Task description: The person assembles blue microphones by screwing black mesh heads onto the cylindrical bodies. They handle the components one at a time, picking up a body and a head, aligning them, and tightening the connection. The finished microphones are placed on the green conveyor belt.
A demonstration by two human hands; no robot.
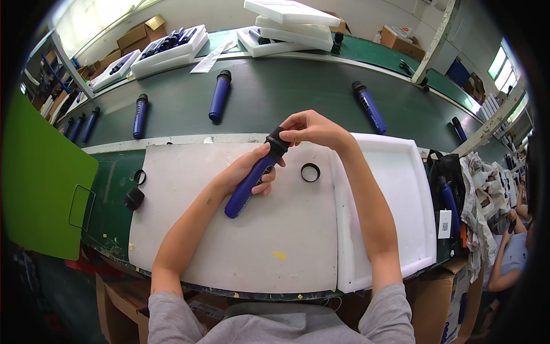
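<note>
The blue handheld unit (243,195), a cylinder with a black head, is at the center of the frame, tilted, with its head toward the upper right. The left hand (245,168) grasps the unit around its body, thumb near the black collar. The right hand (309,127) grips the black head between thumb and fingers. Both hands are closed on the same unit.

Below the unit lies a white board (229,246). On the board, right of center, is 1 black ring (310,180); 1 yellow scrap (279,255) lies at lower center. A white foam tray (412,195) occupies the right of the frame, partly behind the right forearm. Left of the board, on the green table surface (112,221), are a second black ring (140,182) and 1 black cap (134,199), near each other.

A dark green belt (286,86) spans the upper frame. It carries separate blue units, including 1 at upper center (220,97) and 1 at upper right (369,109). Foam trays (200,43) with blue units stand at upper left. A green panel (51,189) fills the left edge. A co-worker (504,264) is partly visible at the right edge.
</note>
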